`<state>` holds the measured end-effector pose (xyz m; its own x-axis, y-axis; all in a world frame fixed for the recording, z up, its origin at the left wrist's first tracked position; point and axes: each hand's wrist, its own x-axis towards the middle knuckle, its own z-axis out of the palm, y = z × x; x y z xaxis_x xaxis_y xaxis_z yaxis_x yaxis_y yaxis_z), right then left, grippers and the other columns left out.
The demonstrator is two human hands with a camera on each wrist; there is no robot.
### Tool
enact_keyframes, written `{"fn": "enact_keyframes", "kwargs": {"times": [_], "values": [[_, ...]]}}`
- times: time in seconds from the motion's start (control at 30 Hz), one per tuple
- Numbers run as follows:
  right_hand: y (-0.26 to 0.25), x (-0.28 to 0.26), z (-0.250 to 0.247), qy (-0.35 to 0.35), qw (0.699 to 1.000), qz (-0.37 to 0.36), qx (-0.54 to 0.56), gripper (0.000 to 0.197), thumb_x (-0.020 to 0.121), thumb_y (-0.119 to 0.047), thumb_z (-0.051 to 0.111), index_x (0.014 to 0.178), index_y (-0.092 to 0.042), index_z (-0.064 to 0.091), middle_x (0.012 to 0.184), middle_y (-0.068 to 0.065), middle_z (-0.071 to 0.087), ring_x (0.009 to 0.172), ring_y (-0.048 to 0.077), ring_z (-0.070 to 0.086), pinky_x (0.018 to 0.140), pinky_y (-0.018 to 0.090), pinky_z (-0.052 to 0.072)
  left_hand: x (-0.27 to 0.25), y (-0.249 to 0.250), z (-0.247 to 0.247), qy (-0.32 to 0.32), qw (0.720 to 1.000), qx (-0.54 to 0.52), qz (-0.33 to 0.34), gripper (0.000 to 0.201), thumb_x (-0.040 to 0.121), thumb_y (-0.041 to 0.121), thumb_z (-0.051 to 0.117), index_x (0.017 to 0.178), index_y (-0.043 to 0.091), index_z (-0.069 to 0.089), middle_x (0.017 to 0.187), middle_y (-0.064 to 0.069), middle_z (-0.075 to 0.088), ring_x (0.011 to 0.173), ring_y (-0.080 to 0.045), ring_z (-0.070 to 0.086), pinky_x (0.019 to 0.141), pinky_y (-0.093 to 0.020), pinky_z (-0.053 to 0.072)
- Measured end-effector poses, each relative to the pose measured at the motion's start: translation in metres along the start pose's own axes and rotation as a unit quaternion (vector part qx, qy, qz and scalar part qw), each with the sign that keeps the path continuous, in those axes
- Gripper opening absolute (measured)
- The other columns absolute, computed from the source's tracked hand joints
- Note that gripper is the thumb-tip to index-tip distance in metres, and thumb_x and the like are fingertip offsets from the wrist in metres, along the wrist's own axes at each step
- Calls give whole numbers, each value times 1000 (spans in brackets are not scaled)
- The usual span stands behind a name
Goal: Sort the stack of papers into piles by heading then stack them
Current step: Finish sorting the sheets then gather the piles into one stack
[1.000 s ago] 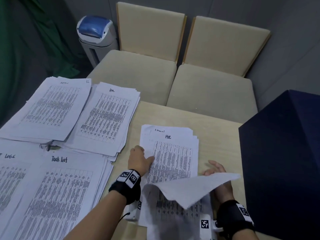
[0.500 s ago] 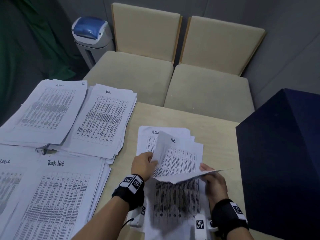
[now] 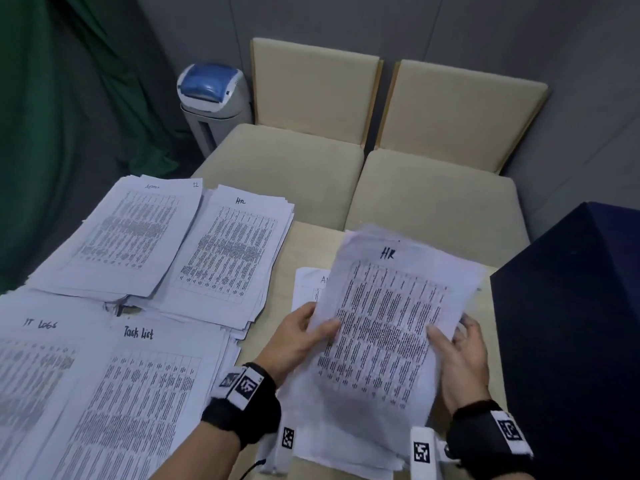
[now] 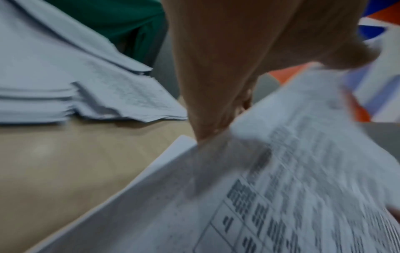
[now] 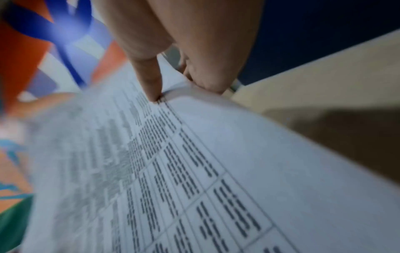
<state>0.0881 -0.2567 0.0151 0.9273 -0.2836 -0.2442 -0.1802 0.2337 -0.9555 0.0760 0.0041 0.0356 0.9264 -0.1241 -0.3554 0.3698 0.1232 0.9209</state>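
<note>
1. Head view: one wooden bench (image 3: 311, 244) carries all the paper, and two beige chairs (image 3: 294, 161) stand side by side past its far edge.
2. One dark blue box (image 3: 571, 323) fills the right side, and one bin with a blue lid (image 3: 211, 95) stands on the floor by the left chair.
3. Four sorted piles lie on the left of the bench: a far-left pile (image 3: 121, 233) whose heading is too faint to read, an "HR" pile (image 3: 232, 258) beside it, an "IT Logs" pile (image 3: 31, 375) and a "Task List" pile (image 3: 138, 393) nearer.
4. One unsorted stack (image 3: 308, 285) lies between the arms, mostly covered.
5. One sheet headed "HR" (image 3: 388, 323) is held up, tilted, above that stack.
6. Left hand (image 3: 294, 344): grip pinched on the sheet's left edge, thumb on top.
7. Right hand (image 3: 464, 362): grip clamped on the sheet's right edge, thumb on the print, fingers behind.
</note>
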Motion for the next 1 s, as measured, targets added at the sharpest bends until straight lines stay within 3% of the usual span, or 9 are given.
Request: {"fn": "enact_keyframes", "kwargs": {"times": [0.07,0.17,0.27,0.37,0.43,0.53,0.63,0.8,1.0], "values": [[-20,-9,16,-22,999,-20,15,103,46,-53,94,132,-17,50,118,5,72,107,18,70,90,32,58,-1,9,10,60,996,38,50,31,83,24,79,109,12,67,99,-6,75,92,-26,72,85,-47,59],[-35,-34,37,-44,997,-45,42,73,74,-20,80,139,-17,46,128,5,68,119,23,65,97,36,54,-4,25,19,113,981,33,152,14,89,19,72,101,14,69,94,-13,72,85,-28,71,77,-48,59],[-53,-53,46,-14,994,-78,80,68,84,-1,69,145,-17,43,133,1,65,123,19,62,102,36,51,-12,36,20,118,972,10,202,19,89,25,70,102,12,67,97,-23,66,86,-37,66,74,-49,57],[-69,-62,49,-18,994,-91,51,39,89,5,62,125,-7,57,103,-13,76,100,3,70,77,13,55,-21,34,17,135,967,-26,214,27,89,20,70,111,8,62,105,-21,68,94,-35,69,77,-42,61],[-63,-61,49,-41,997,-71,10,22,90,4,62,110,-5,64,95,-12,77,92,3,72,73,12,54,-19,20,13,135,971,-25,194,40,86,21,74,118,6,55,110,-18,67,97,-31,70,79,-41,61],[-37,-54,47,-73,995,-20,-67,28,88,3,67,116,-3,66,105,1,77,98,14,73,80,23,59,-14,-9,13,116,987,18,108,39,88,19,73,122,11,54,110,-8,70,100,-26,70,81,-37,60],[-18,-40,44,-86,989,-15,-120,29,87,1,70,116,-1,65,102,4,77,94,15,73,87,33,59,-13,-14,10,141,982,82,95,33,85,39,72,108,17,65,95,-4,74,89,-28,71,74,-43,61],[-1,-13,40,-78,976,-31,-201,27,85,-22,77,109,-17,64,98,0,69,92,12,64,80,16,50,22,32,-64,238,962,89,98,28,84,15,76,102,-4,65,86,-11,72,74,-23,66,67,-36,56],[44,14,20,-40,841,94,-531,53,79,-54,76,109,-15,57,109,6,61,101,26,59,86,35,47,78,58,-211,312,904,284,-63,26,88,11,71,106,-6,62,75,-12,61,65,-25,56,63,-33,47]]}}
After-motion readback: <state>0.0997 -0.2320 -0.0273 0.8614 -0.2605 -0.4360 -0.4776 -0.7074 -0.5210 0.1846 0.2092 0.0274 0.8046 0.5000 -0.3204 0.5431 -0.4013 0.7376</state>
